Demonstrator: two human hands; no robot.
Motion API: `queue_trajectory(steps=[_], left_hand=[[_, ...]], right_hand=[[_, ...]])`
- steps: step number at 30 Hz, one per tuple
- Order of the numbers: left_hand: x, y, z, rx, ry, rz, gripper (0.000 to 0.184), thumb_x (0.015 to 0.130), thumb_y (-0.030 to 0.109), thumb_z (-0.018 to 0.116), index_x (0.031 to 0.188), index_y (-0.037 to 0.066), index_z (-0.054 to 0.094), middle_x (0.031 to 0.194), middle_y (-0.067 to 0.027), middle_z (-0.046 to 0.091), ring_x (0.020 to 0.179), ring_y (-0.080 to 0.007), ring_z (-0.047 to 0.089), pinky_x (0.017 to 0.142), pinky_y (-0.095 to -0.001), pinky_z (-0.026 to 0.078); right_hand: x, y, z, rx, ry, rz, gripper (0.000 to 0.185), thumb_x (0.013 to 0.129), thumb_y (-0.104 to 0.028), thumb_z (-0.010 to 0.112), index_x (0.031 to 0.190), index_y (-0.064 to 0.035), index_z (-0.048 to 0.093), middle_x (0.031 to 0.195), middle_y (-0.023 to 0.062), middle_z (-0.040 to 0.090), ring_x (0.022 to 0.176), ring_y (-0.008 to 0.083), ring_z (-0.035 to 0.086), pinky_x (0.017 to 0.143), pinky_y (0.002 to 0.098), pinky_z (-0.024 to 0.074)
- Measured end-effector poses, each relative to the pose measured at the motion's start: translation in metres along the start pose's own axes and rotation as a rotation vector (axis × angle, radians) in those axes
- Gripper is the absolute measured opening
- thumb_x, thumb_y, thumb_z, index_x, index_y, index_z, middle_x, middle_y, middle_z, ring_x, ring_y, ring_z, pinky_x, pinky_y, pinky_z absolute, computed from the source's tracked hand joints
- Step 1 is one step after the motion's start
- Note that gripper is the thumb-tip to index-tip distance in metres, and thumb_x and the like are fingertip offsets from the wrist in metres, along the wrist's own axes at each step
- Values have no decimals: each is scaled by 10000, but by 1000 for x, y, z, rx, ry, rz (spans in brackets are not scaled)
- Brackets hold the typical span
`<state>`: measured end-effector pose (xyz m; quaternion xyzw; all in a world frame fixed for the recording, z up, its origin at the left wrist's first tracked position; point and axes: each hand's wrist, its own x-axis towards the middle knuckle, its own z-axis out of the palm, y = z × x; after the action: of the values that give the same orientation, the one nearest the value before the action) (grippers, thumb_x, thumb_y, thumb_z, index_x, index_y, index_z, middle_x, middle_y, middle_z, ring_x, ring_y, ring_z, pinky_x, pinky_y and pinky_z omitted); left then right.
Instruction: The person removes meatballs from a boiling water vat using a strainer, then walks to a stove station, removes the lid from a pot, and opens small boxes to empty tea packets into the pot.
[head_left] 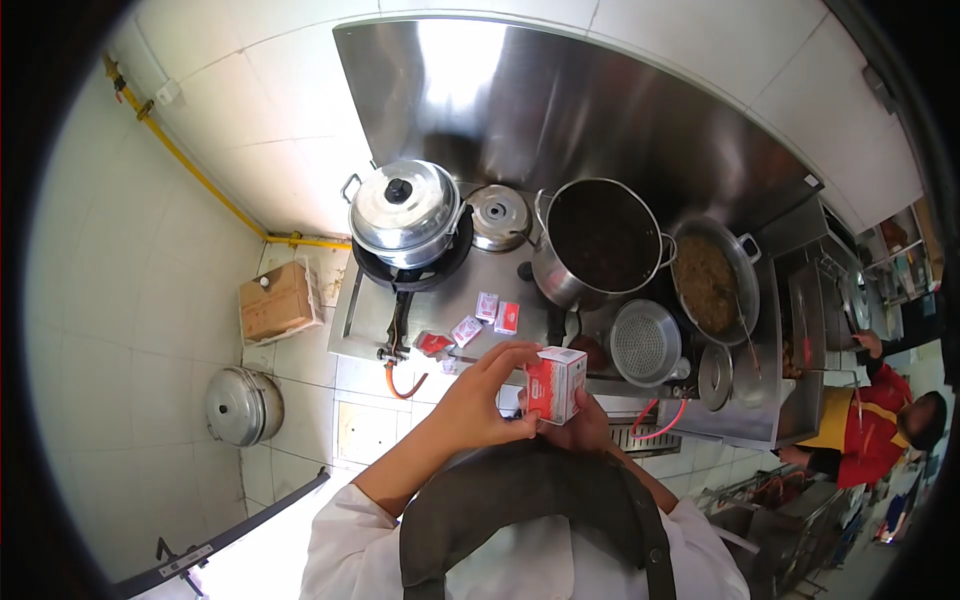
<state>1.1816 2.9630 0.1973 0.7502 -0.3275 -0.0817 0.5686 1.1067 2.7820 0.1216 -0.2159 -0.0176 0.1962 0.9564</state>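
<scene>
A red and white box (557, 384) is held up in front of my chest. My left hand (488, 398) grips its left side with bent fingers. Around its lower right side is my right hand (580, 424), partly hidden by the box. Several small packets lie on the steel counter just beyond: a red and white one (507, 318), a pale one (487, 306), another pale one (466, 331) and a red one (433, 343) near the counter's front edge.
A lidded pot (405, 210) stands back left, a tall pot (598, 245) with dark contents behind the box. Right are a colander (645, 343) and a pan of food (708, 283). A person (880, 425) stands far right. A carton (278, 303) is at left.
</scene>
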Motion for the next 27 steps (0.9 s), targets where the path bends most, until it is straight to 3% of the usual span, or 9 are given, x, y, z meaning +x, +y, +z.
queue_trajectory(steps=[7, 10, 13, 16, 19, 25, 27], left_hand=[[2, -1, 4, -82, -13, -24, 510, 658, 119, 695, 1122, 19, 508, 1177, -149, 535, 1061, -319, 564, 846, -383, 492], [0, -13, 4, 107, -63, -85, 507, 658, 91, 710, 1121, 8, 520, 1141, -153, 553, 1070, -263, 575, 875, -367, 519], [2, -25, 5, 28, 6, -50, 466, 668, 71, 700, 1099, 3, 538, 1080, -148, 568, 1005, -256, 599, 854, -356, 521], [2, -14, 6, 67, 191, 118, 439, 657, 69, 716, 1060, 10, 553, 1026, -137, 582, 925, -248, 617, 829, -335, 515], [-8, -5, 4, -36, 194, 50, 389, 659, 70, 706, 1009, 20, 543, 954, -129, 561, 888, -295, 596, 781, -356, 491], [-14, -5, 0, -40, 30, 5, 324, 652, 90, 728, 924, 26, 565, 929, -115, 575, 851, -281, 609, 756, -335, 498], [-13, 0, 0, 27, 66, 25, 309, 630, 92, 742, 892, 36, 588, 899, -102, 599, 819, -263, 628, 710, -326, 507]], right_hand=[[-2, -3, 0, -32, 5, 5, 623, 902, -466, 492, 1318, -17, 375, 1139, 170, 553, 950, 256, 596, 778, 393, 501], [0, -1, 2, -30, -31, 22, 633, 900, -470, 494, 1316, -8, 375, 1141, 171, 551, 929, 252, 597, 773, 390, 497], [1, -1, 6, -17, -43, 32, 654, 892, -480, 504, 1317, 0, 373, 1136, 175, 553, 901, 250, 600, 768, 390, 495], [2, -2, 5, -16, -44, 28, 670, 886, -492, 505, 1316, 5, 375, 1125, 185, 556, 888, 257, 603, 766, 392, 493], [3, -4, 6, -16, -18, 15, 673, 885, -500, 494, 1310, 9, 381, 1110, 197, 561, 888, 265, 607, 768, 393, 493], [3, -2, 3, -26, -26, 19, 651, 897, -485, 476, 1309, 10, 382, 1102, 198, 566, 904, 268, 610, 777, 399, 495], [3, -1, 2, -28, -8, 5, 629, 897, -460, 493, 1309, 2, 384, 1117, 183, 565, 930, 265, 606, 799, 405, 492]])
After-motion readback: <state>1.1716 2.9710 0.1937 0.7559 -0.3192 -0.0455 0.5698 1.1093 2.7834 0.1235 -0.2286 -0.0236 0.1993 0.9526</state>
